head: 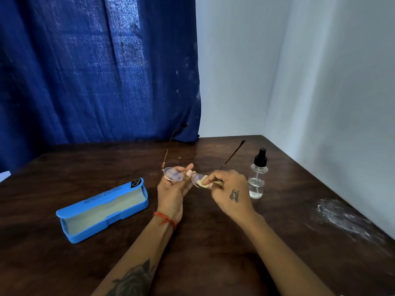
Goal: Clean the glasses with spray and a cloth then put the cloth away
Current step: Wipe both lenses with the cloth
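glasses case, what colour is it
Bright blue glasses case, pale lining inside; seen in the head view.

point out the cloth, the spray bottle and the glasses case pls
cloth (pixel 202 182), head view, on the pale fold pinched over the lens.
spray bottle (pixel 257 180), head view, on the clear body.
glasses case (pixel 100 212), head view, on the pale lining of the open tray.

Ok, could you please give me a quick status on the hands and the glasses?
Left hand holds glasses by the frame, off the table. Right hand pinches cloth onto one lens. Spray bottle upright beside right hand; nothing in the way.
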